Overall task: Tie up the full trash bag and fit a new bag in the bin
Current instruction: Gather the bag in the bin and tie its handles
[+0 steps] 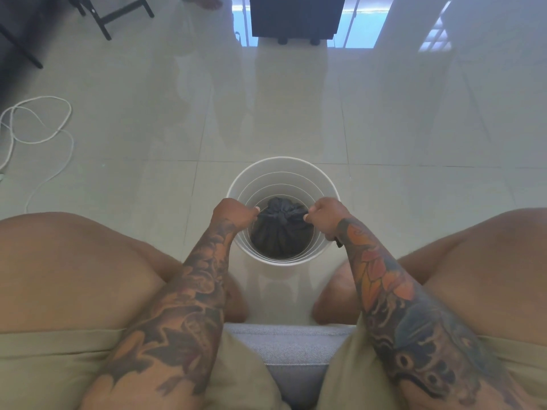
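At frame centre, the left hand point(233, 213) and right hand point(325, 213) each pinch an end of the black trash bag point(281, 232) inside the white bin point(282, 173), apparently cinching its knot; next, lift it out.

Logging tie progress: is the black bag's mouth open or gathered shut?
Gathered shut: the black bag bunches into a knot, left hand and right hand gripping its ends.

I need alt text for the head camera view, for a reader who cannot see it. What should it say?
A seated person's left hand and right hand each grip an end of a knotted black trash bag, pulling them apart above a white bin on the tiled floor between their knees. A white cord lies on the floor at left.
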